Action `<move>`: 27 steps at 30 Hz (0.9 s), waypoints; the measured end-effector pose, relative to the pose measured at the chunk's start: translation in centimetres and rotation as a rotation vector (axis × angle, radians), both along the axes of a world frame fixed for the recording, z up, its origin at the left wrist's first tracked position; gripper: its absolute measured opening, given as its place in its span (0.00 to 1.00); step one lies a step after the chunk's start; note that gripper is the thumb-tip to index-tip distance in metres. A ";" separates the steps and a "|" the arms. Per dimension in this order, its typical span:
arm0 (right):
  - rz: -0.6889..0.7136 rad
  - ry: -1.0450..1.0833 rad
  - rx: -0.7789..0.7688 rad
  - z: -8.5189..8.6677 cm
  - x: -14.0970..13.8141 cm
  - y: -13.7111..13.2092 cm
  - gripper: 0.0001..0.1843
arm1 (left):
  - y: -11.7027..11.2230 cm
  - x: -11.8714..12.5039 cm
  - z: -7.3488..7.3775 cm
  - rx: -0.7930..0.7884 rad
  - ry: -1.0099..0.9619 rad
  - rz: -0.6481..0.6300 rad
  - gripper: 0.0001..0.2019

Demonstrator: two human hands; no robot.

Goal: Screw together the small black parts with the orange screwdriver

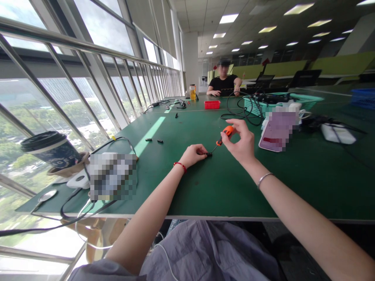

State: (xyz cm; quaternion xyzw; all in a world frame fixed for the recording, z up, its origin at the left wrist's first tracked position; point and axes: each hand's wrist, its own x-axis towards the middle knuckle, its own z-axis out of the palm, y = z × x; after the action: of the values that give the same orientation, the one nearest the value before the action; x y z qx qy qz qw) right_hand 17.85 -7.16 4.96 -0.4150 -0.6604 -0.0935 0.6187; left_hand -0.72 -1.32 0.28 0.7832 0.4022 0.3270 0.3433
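Black part (209, 154) | left fingers (200, 149) pinching it | right fingers (239, 123) closed round screwdriver (219, 142) (orange-and-black handle)

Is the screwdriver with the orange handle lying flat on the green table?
No, the screwdriver is held up in the right grip, its shaft slanting down toward the small black part.

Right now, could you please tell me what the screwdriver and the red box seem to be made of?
Screwdriver: handle probably plastic or rubber, matte orange and black; shaft likely metal, thin, dull grey. Red box: probably smooth plastic, given its even, bright colour.
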 end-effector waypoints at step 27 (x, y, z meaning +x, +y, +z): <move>0.049 0.008 -0.008 -0.1 -0.2 0.1 0.15 | 0.0 0.1 0.5 -0.167 -0.096 -0.013 0.02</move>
State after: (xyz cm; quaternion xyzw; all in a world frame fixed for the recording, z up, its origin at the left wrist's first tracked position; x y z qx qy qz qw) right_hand 17.64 -7.08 4.86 -0.4014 -0.6685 -0.0740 0.6217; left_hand -0.61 -1.36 0.75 0.7378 0.4061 0.3273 0.4284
